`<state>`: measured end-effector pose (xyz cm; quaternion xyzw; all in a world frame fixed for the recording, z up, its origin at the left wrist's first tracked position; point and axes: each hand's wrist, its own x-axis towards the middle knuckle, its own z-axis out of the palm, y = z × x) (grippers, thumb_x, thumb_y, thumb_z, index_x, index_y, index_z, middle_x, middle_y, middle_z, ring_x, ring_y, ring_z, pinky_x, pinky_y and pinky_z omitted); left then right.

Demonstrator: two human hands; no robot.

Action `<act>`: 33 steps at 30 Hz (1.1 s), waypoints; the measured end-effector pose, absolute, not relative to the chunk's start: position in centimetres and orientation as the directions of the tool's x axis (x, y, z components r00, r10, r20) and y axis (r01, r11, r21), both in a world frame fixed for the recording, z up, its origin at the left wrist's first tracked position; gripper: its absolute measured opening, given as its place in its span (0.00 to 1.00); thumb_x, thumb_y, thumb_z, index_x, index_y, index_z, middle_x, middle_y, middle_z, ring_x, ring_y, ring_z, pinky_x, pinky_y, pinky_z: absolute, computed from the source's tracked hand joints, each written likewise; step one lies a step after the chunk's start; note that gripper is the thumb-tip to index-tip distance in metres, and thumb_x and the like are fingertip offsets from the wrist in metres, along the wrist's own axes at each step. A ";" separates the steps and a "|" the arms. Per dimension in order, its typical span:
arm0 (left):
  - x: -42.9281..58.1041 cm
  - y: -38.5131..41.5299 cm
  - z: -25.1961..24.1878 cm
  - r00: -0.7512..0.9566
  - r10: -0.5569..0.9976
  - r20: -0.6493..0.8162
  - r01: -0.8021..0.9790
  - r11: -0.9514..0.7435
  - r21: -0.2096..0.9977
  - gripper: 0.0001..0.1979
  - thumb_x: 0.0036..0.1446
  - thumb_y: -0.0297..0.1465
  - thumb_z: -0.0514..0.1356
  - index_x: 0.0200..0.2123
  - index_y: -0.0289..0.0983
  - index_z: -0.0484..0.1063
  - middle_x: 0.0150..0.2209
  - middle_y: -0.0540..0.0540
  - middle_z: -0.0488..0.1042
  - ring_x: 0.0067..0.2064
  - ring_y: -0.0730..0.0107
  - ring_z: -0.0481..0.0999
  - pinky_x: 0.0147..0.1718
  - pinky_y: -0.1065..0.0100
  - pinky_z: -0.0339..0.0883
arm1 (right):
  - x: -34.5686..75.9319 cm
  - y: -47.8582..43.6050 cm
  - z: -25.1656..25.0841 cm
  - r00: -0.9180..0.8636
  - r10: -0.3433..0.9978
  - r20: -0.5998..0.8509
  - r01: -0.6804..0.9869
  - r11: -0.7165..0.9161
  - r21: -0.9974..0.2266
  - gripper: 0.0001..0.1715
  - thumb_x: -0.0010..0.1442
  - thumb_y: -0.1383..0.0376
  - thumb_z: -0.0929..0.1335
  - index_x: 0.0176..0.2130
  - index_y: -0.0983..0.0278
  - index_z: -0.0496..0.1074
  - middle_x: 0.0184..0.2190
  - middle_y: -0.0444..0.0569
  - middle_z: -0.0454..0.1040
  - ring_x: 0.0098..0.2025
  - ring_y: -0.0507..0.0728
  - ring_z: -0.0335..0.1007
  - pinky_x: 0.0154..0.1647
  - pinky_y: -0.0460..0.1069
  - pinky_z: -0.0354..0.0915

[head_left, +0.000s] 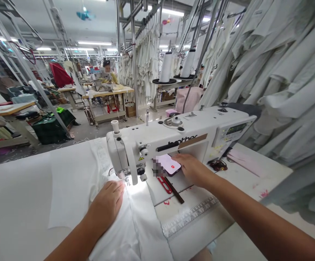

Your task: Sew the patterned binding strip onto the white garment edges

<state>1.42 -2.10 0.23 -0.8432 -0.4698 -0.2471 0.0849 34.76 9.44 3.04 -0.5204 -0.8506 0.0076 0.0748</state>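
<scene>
Left hand (109, 201) lies on the cloth (126, 230) by the machine (160, 138), fingers stretched out flat; right hand (191, 168) touches the phone (171, 162), whether its fingers clamp it I cannot tell

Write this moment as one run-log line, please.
left hand: on white cloth | right hand: touching phone | sewing machine: lit underneath

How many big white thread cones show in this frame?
2: one cone stands on a black disc behind the sewing machine; the other cone stands right of it in the picture, on another black disc. More may be hidden in the background.
</scene>
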 end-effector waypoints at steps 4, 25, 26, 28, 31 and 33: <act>1.3 -2.1 0.2 0.432 0.757 0.491 0.838 -0.538 0.093 0.13 0.65 0.24 0.48 0.48 0.32 0.69 0.36 0.42 0.73 0.42 0.60 0.73 0.39 0.59 0.73 | 35.0 8.6 3.4 -0.445 0.888 0.116 0.886 0.455 -0.088 0.31 0.57 0.79 0.58 0.57 0.69 0.70 0.61 0.59 0.65 0.62 0.66 0.60 0.62 0.60 0.56; 1.5 -2.1 0.6 0.430 0.749 0.505 0.827 -0.550 0.112 0.12 0.65 0.24 0.48 0.46 0.36 0.69 0.36 0.43 0.73 0.42 0.61 0.73 0.37 0.59 0.73 | 34.2 10.3 3.9 -0.420 0.899 0.124 0.881 0.436 -0.182 0.25 0.63 0.74 0.62 0.58 0.65 0.67 0.59 0.58 0.66 0.60 0.63 0.61 0.61 0.60 0.58; 1.6 -2.1 0.6 0.427 0.749 0.506 0.827 -0.550 0.117 0.12 0.65 0.23 0.48 0.45 0.36 0.69 0.37 0.44 0.73 0.42 0.61 0.73 0.37 0.59 0.72 | 33.8 10.8 4.0 -0.415 0.902 0.117 0.882 0.431 -0.193 0.22 0.65 0.70 0.64 0.57 0.64 0.68 0.58 0.56 0.67 0.58 0.63 0.64 0.58 0.61 0.60; 1.6 -2.1 0.6 0.418 0.755 0.505 0.827 -0.546 0.132 0.11 0.65 0.23 0.49 0.42 0.37 0.70 0.37 0.44 0.73 0.43 0.61 0.73 0.38 0.59 0.72 | 33.0 11.4 4.3 -0.408 0.909 0.084 0.885 0.417 -0.208 0.18 0.66 0.63 0.66 0.54 0.63 0.68 0.55 0.54 0.69 0.53 0.61 0.68 0.53 0.61 0.66; 1.6 -2.2 0.6 0.415 0.764 0.494 0.825 -0.545 0.149 0.10 0.65 0.23 0.49 0.40 0.37 0.70 0.38 0.43 0.72 0.43 0.61 0.72 0.38 0.60 0.72 | 32.1 11.6 4.8 -0.389 0.921 0.006 0.900 0.381 -0.213 0.14 0.66 0.61 0.66 0.51 0.62 0.70 0.50 0.52 0.71 0.45 0.57 0.72 0.46 0.56 0.70; 1.6 -2.2 0.6 0.416 0.768 0.486 0.825 -0.544 0.153 0.10 0.65 0.23 0.49 0.39 0.36 0.70 0.39 0.43 0.72 0.43 0.61 0.72 0.37 0.60 0.71 | 31.7 11.4 5.1 -0.372 0.928 -0.037 0.911 0.357 -0.207 0.13 0.67 0.61 0.65 0.50 0.61 0.70 0.49 0.51 0.72 0.43 0.56 0.72 0.43 0.55 0.71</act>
